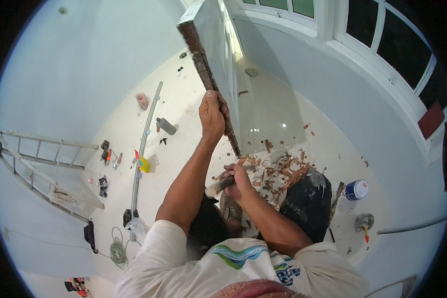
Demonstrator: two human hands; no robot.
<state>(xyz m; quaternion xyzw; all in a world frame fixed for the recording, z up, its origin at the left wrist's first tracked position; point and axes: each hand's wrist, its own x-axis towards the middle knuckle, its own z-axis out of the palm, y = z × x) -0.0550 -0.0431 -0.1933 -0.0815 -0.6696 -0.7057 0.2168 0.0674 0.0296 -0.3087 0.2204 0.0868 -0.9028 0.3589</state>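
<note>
left hand (213, 116): clasped on panel (217, 54) (edge rough, brown) | right hand (240, 182): fist around handle (218, 187)

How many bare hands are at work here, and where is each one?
2. The left hand grips the rough brown edge of the upright white panel; the right hand, lower down, holds a hand tool.

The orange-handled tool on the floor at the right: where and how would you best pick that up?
Probably by its orange handle, coming from the person's side: the handle points that way, clear of the round grey patch at its other end. The right hand seems nearer, but it holds another tool.
</note>
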